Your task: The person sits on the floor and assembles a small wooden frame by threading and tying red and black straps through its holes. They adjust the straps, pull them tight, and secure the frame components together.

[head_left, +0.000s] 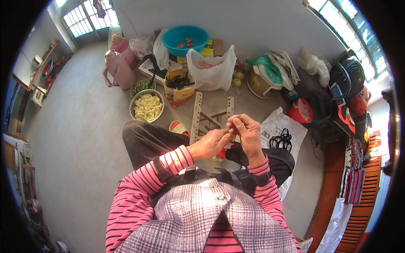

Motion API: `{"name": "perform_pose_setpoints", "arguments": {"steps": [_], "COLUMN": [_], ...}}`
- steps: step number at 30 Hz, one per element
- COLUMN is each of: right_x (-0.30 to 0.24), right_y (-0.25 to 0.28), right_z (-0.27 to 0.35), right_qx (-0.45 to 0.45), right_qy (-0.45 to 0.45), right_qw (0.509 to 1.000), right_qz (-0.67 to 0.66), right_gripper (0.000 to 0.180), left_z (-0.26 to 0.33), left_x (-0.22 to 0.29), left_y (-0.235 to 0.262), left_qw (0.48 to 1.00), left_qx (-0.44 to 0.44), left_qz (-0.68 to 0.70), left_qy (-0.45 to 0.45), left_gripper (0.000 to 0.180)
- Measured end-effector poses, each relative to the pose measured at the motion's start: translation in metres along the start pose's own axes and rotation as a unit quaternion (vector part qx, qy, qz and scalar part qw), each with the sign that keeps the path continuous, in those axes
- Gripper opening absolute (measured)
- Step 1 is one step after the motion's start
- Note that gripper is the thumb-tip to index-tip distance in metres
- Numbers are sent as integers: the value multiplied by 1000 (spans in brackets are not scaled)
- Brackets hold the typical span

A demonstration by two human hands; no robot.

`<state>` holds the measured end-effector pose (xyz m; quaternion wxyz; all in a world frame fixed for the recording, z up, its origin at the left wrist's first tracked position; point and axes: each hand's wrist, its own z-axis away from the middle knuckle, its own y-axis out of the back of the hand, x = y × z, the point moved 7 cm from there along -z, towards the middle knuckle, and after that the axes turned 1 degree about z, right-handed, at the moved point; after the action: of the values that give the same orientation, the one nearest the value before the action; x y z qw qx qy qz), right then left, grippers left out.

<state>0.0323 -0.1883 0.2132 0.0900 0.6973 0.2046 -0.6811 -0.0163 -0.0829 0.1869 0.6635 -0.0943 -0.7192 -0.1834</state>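
Note:
My left hand [209,144] and my right hand [249,133] meet in front of my lap, fingertips close together. Both are closed in a pinch; what lies between the fingers is too small and hidden to name. Just beyond them stands a wooden frame [195,118] with rows of holes along its two uprights and crossed slats between. A loose bundle of black cord or strap [282,141] rests on a white sack [270,126] by my right knee.
Ahead on the floor are a bowl of pale chopped food [147,107], a bowl of greens [142,87], an open bag with dark strips [179,90], a white plastic bag [211,71], a blue basin [185,40], pink flasks [119,69] and a bucket [262,82]. A red container [301,111] stands right.

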Motion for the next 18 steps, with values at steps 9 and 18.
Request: {"name": "perform_pose_setpoints", "arguments": {"steps": [9,18], "right_x": [1,15], "right_y": [-4,5], "right_z": [10,3], "right_qx": [162,140], "right_qy": [104,40], "right_qw": [943,980], "right_qz": [272,139], "right_gripper": [19,23], "left_z": [3,-6], "left_x": [-12,-19], "left_y": [-1,0], "left_qw": [948,991], "left_qx": [99,102], "left_qz": [-303,-84], "left_qy": [-12,-37], "left_gripper": [16,22]}}
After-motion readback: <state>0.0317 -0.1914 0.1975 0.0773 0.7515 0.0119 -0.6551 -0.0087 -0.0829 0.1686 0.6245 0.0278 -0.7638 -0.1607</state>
